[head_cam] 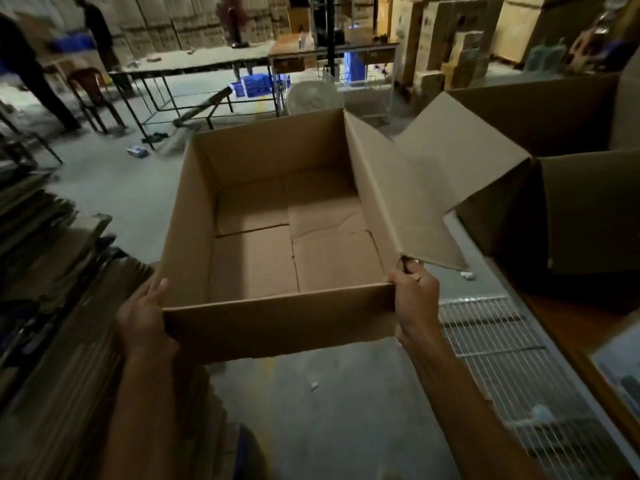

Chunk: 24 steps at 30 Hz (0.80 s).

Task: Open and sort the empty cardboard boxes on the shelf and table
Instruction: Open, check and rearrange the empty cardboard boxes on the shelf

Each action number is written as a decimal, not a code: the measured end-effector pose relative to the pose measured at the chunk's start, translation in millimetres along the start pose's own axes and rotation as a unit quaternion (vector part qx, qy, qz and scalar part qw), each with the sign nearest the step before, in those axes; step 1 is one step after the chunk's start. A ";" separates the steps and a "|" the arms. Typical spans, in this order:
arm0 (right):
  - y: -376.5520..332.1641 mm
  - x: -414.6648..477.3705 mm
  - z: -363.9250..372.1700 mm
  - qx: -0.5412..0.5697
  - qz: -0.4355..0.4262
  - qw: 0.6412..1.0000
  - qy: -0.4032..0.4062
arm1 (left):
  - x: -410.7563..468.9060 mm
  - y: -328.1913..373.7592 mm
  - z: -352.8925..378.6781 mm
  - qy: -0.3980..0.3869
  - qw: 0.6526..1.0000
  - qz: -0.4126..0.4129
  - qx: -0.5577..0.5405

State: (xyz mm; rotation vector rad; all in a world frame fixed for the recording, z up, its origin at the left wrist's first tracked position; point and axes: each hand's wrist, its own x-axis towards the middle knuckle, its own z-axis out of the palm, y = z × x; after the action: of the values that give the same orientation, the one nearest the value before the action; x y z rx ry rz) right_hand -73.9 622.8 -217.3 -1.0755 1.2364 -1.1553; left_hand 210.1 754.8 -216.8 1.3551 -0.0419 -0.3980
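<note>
An open, empty brown cardboard box (277, 216) hangs in the air in front of me, its bottom flaps folded shut inside. My left hand (143, 315) grips the near left corner from outside. My right hand (415, 289) holds the near right corner, fingers curled over the edge by the right side flap (446, 188), which sticks out to the right. A second open cardboard box (568, 209) stands on the table at the right.
Flattened cardboard (52, 271) is stacked at the left. A wire rack (512, 358) and table edge (571, 341) lie at the right. Ahead are long tables (194, 64), blue crates (256, 85), stacked cartons and people standing far left.
</note>
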 end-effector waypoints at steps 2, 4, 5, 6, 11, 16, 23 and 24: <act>-16.9 29.9 17.7 0.005 -0.014 1.000 -0.024 | 17.1 11.0 23.4 0.007 1.000 0.010 -0.013; -26.5 61.9 35.0 0.005 -0.025 0.999 -0.040 | 37.3 18.9 43.5 0.039 0.999 0.019 -0.026; -31.2 76.6 42.9 0.001 -0.034 0.998 -0.045 | 46.6 24.1 53.2 0.053 0.998 0.028 -0.037; -36.6 89.7 50.2 0.000 -0.042 0.998 -0.048 | 57.5 27.7 62.3 0.060 0.996 0.036 -0.048; -65.7 145.5 82.6 0.025 -0.095 0.995 -0.032 | 94.0 51.8 122.3 0.008 0.996 0.042 -0.076; -98.1 205.9 115.2 0.025 -0.127 0.992 0.008 | 163.8 67.6 198.0 -0.068 0.989 0.080 -0.105; -152.0 298.5 155.3 0.049 -0.168 0.977 0.125 | 274.5 87.6 350.2 -0.226 0.965 0.074 -0.110; -160.6 307.7 159.7 0.053 -0.168 0.973 0.147 | 285.5 91.6 373.5 -0.249 0.960 0.071 -0.109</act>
State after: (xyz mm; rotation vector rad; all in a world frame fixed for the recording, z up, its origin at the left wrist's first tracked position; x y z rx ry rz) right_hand 73.4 295.3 -86.9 -1.0880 1.2279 -1.6703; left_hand 403.6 331.9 -102.3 1.0002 -0.4970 -0.5954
